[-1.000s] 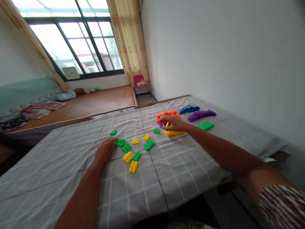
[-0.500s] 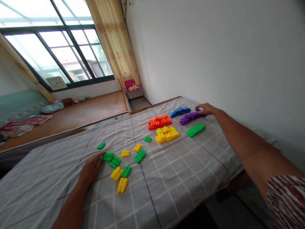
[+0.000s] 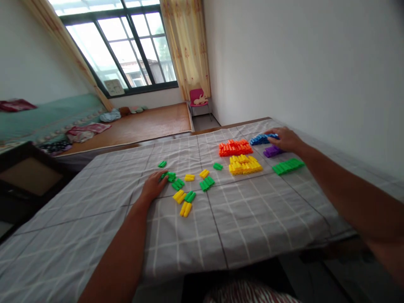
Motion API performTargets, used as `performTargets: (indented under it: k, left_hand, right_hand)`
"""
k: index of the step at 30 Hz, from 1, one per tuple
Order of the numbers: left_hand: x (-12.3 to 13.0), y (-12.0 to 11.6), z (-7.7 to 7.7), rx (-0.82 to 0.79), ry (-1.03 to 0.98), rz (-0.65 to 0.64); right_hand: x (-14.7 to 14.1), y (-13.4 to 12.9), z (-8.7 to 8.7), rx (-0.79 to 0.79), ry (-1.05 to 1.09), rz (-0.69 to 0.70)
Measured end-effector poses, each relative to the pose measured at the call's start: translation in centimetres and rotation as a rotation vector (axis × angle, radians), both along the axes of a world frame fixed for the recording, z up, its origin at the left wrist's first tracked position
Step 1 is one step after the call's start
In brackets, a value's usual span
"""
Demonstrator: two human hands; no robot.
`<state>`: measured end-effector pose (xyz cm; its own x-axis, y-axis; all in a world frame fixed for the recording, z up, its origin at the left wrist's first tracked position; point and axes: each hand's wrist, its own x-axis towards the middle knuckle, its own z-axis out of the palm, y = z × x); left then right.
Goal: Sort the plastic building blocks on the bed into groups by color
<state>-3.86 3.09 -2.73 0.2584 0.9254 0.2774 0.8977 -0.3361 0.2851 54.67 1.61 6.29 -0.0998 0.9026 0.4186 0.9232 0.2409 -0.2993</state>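
Observation:
My left hand (image 3: 154,184) rests on the cloth at the left, fingers stretched out and touching the nearest green plastic blocks (image 3: 171,176). Their shape is of short joined tubes. More loose green blocks (image 3: 206,183) and yellow blocks (image 3: 186,209) lie to its right. On the far right, my right hand (image 3: 287,139) reaches over the row of purple blocks (image 3: 272,151), its fingers extended at the right end of the blue row (image 3: 261,139). Its fingertips partly cover the blue pieces; the palm hides part of the purple row. No lifted block shows in either hand.
Orange blocks (image 3: 235,148) and yellow stacked blocks (image 3: 245,165) stand left of the purple row; a flat green row (image 3: 288,166) lies nearer me. The grey checked cloth (image 3: 252,219) covers the table, with a white wall (image 3: 299,63) along its right side.
The view has turned left and shifted. My right hand has moved from the purple row's far end towards the blue row. My left hand stays beside the green blocks.

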Motion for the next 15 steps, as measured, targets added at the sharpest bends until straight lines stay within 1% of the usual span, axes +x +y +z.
performTargets:
  k: [2,5,7,8,9,11,13,15]
  left_hand:
    - [0.1,-0.1,-0.1,0.02,-0.005,-0.012]
    - [-0.1,-0.1,-0.4,0.049,-0.023,-0.032]
    - [-0.3,-0.1,-0.7,0.058,-0.037,-0.044]
    - [-0.5,-0.2,-0.8,0.064,-0.048,-0.046]
    - [-0.6,-0.3,-0.9,0.073,-0.06,-0.044]
    - [-0.9,-0.5,-0.8,0.099,-0.088,-0.036]
    - [-0.7,-0.9,-0.2,0.137,-0.111,-0.028]
    - [0.1,-1.2,1.0,0.18,-0.127,-0.028]
  right_hand:
    - [-5.9,-0.8,-0.6,-0.07,0.028,0.206]
    - [-14.7,-2.5,-2.2,-0.164,0.023,0.484]
    - [-19.2,-3.4,-3.4,-0.181,-0.035,0.611]
    - [-21.0,-3.7,-3.9,-0.189,-0.065,0.648]
    - [-22.4,-3.8,-4.3,-0.199,-0.093,0.669]
    - [-24.2,-3.7,-5.0,-0.223,-0.14,0.68]
    - [-24.9,-3.5,-5.4,-0.248,-0.175,0.686]
    - [-24.7,-3.3,-5.5,-0.272,-0.183,0.696]
